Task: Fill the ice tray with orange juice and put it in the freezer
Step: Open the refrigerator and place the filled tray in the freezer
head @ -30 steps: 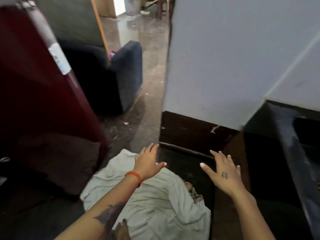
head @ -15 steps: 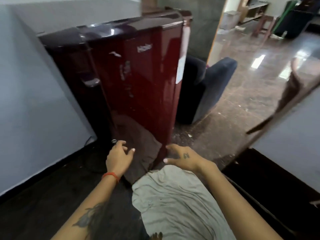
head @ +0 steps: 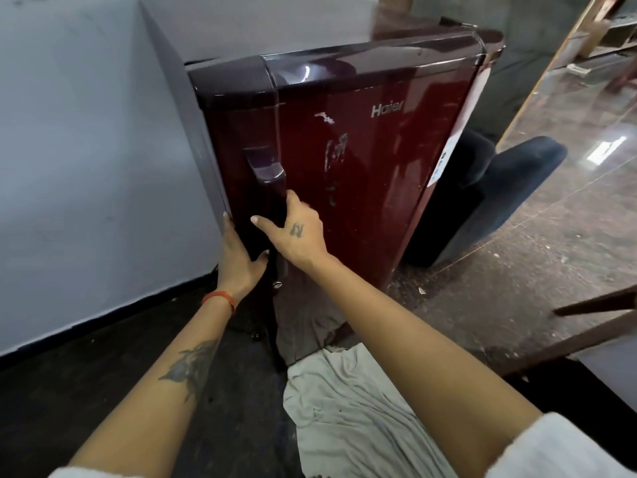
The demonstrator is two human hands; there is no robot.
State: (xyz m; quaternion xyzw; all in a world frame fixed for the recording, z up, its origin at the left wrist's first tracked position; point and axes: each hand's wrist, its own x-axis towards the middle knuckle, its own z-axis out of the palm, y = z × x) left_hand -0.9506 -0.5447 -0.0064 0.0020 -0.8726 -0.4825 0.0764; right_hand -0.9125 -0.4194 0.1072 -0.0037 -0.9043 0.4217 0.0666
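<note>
A dark red Haier fridge [head: 362, 160] stands in front of me with its door closed. My right hand [head: 296, 232] grips the vertical door handle [head: 267, 169] near the door's left edge, thumb on one side and fingers on the other. My left hand [head: 239, 258] presses flat against the fridge's left side, just below and left of my right hand, fingers straight and pointing up. No ice tray or orange juice is in view.
A grey wall [head: 96, 150] with a dark skirting runs along the left, close to the fridge. A dark blue armchair [head: 489, 201] sits right of the fridge. Pale cloth [head: 351, 408] lies below my arms. A wooden furniture edge [head: 586, 326] juts in at right.
The view swung from the wall corner to the fridge and moved closer. Both hands rose from near the floor; the right took hold of the door handle, the left went to the fridge's side.
</note>
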